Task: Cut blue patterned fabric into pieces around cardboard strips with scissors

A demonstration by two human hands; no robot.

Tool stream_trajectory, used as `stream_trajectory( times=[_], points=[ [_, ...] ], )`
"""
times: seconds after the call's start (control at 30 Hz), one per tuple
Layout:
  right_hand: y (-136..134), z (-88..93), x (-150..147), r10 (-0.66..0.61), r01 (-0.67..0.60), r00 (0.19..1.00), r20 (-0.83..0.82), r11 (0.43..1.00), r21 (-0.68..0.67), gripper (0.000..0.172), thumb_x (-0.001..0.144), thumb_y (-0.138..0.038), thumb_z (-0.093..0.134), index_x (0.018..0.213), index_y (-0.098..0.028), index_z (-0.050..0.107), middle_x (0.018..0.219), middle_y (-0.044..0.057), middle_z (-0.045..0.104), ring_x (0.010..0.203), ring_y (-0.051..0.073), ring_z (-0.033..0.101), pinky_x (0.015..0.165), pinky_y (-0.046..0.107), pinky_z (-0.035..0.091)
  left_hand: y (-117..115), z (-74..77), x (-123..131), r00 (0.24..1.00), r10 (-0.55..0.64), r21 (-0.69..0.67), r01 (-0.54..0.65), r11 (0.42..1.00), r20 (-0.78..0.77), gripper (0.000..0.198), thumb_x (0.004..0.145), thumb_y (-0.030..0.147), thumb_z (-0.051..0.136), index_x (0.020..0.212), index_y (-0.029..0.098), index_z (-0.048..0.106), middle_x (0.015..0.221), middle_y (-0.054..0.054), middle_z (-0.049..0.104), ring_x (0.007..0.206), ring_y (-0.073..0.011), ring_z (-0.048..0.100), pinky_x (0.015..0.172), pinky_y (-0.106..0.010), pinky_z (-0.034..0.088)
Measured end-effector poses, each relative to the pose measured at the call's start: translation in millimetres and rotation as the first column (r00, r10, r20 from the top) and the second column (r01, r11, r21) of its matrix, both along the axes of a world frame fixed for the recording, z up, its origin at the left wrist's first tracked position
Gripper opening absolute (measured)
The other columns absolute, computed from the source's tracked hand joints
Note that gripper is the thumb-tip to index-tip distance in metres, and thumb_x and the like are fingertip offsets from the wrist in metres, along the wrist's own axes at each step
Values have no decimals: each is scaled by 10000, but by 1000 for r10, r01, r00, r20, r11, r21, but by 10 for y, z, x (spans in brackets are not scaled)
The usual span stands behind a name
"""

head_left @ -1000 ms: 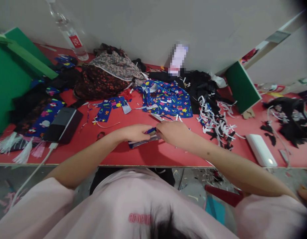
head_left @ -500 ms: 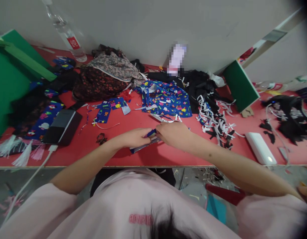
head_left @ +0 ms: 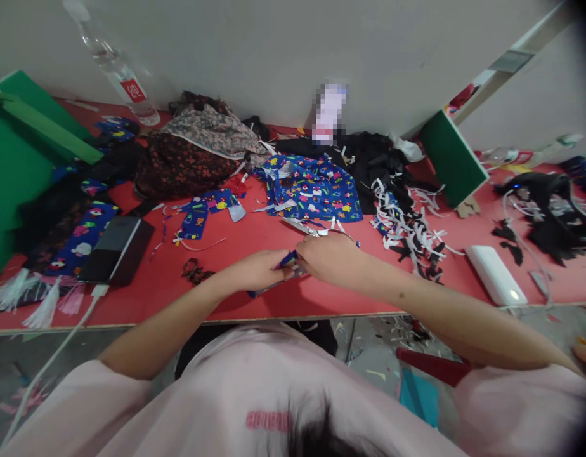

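Observation:
Near the table's front edge, my left hand [head_left: 262, 269] is closed on a small piece of blue patterned fabric [head_left: 269, 289]. My right hand [head_left: 324, 255] pinches the same piece at its upper right end, the fingertips of both hands almost touching. Scissors [head_left: 305, 230] show just beyond my right hand, blades pointing left; their handles are mostly hidden by the hand, so whether it holds them is unclear. Behind them lies a larger blue patterned cloth [head_left: 316, 193]. Blue fabric strips [head_left: 198, 216] lie to the left, and a brown scrunched band [head_left: 194, 271] sits beside my left forearm.
On the red table [head_left: 245, 238] stand a water bottle [head_left: 131, 92], a black box [head_left: 117, 251] with a cable and a propped phone [head_left: 330, 111]. Floral cloth [head_left: 188, 158], black cloth, white-tied scraps [head_left: 397, 219], a white power bank [head_left: 495, 276] and green panels [head_left: 452, 158] surround the work area.
The view has shifted slightly. More of the scissors shows beyond my right hand. Both hands keep hold of the small blue fabric in nearly the same place.

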State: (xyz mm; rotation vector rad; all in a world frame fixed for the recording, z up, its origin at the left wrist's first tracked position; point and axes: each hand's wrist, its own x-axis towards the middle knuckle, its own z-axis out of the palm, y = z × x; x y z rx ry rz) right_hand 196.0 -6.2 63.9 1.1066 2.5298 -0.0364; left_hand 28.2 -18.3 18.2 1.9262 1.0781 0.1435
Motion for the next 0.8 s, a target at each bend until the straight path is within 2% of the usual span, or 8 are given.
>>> stream_trajectory(
  times=[0.2,0.37,0.6,0.8],
  points=[
    [-29,-11,30,4,-4,999,-37,1000,19,229,882,-192,407,895,-116,622,861,130,667,707,234,648,531,274,430,-14,-74,49,991,105,-12,-105,994,83,183,771,308,447,812,185,576,753,16,624,700,-145,542,602,-217,396],
    [-101,89,27,37,-35,999,-36,999,38,228,844,-92,407,890,-124,628,857,117,663,711,224,640,537,270,431,-33,-16,91,979,164,-41,-160,986,119,171,732,309,471,705,166,560,615,34,539,620,-122,501,526,-191,350],
    [-150,227,40,72,-72,997,-22,997,11,249,805,-25,421,837,-122,647,875,111,651,784,236,629,561,283,435,-67,60,119,962,148,-54,-140,989,229,128,754,270,472,710,167,534,620,37,555,607,-111,505,549,-197,366],
    [-211,290,22,35,-35,999,-15,999,-3,274,810,-16,413,897,-117,653,936,129,637,834,231,618,515,253,408,-78,-9,82,940,188,-109,-162,981,287,197,775,328,495,724,148,556,630,30,519,602,-102,476,556,-200,367]
  ],
)
